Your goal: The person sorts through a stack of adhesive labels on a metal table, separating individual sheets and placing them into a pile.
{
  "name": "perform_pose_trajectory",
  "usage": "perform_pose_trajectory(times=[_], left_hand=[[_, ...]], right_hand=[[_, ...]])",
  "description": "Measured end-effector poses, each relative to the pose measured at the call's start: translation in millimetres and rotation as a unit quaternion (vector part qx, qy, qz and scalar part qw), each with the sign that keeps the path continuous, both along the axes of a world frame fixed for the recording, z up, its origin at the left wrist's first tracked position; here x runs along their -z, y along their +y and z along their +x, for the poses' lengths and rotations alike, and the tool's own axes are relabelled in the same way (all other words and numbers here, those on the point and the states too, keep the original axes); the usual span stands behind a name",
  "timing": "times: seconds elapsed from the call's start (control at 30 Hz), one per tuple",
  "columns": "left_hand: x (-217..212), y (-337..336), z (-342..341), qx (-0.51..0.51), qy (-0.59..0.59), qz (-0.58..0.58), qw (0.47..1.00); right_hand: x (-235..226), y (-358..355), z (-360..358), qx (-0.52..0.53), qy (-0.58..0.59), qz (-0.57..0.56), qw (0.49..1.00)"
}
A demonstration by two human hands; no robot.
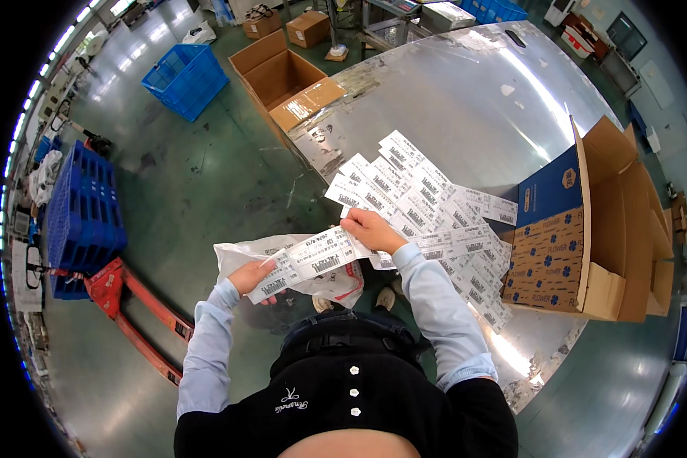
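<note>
A strip of white printed barcode labels [318, 256] stretches between my two hands, above the floor by the table's near left corner. My left hand [250, 276] grips its left end, fingers closed on the paper. Pinching the strip's right end is my right hand [372, 230], beside the table edge. More barcode label strips [427, 200] lie fanned out and overlapping on the metal table [466, 91], just past my right hand. Under the held strip sits a white plastic bag [233, 259] with red print; what it contains is hidden.
Open cardboard boxes [546, 263] stand on their sides at the table's right. An open carton [282, 84] is by the far left edge. A blue crate [185, 80], stacked blue pallets [84, 217] and a red pallet jack [141, 305] occupy the floor to the left.
</note>
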State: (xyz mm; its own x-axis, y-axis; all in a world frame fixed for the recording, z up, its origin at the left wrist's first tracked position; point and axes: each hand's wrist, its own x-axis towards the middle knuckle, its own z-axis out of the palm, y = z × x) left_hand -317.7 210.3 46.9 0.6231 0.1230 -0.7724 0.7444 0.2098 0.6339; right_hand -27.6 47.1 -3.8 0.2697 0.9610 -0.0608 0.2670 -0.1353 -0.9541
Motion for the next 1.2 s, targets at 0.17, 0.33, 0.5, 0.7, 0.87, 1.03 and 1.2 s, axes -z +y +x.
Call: perform_pose_trajectory(times=[0.17, 0.33, 0.5, 0.7, 0.87, 1.03, 1.2], left_hand=[[17.5, -1.8, -7.1, -0.047, 0.007, -0.032, 0.998], [25.4, -3.7, -17.7, -0.077, 0.020, -0.045, 0.996], [13.2, -23.2, -7.8, -0.032, -0.057, -0.106, 0.992], [-39.6, -53.1, 22.9, 0.091, -0.145, -0.150, 0.974], [-39.6, -54.0, 33.7, 0.046, -0.163, -0.247, 0.954], [2.9, -51.2, 37.1, -0.219, -0.145, -0.268, 0.927], [20.3, -21.0, 31.7, -0.176, -0.141, -0.304, 0.926]], right_hand=[[8.5, -2.6, 23.6, 0.144, -0.043, 0.015, 0.989], [-10.9, 15.6, 64.9, 0.334, -0.212, 0.036, 0.918], [-51.8, 34.6, 59.3, 0.352, -0.408, 0.129, 0.833], [-52.7, -17.4, -47.1, -0.080, -0.179, 0.220, 0.956], [-51.8, -46.2, -38.5, -0.132, -0.049, 0.099, 0.985], [-67.5, -71.2, -10.3, -0.024, -0.041, 0.070, 0.996], [-56.8, -117.7, 45.9, 0.162, -0.054, -0.035, 0.985]])
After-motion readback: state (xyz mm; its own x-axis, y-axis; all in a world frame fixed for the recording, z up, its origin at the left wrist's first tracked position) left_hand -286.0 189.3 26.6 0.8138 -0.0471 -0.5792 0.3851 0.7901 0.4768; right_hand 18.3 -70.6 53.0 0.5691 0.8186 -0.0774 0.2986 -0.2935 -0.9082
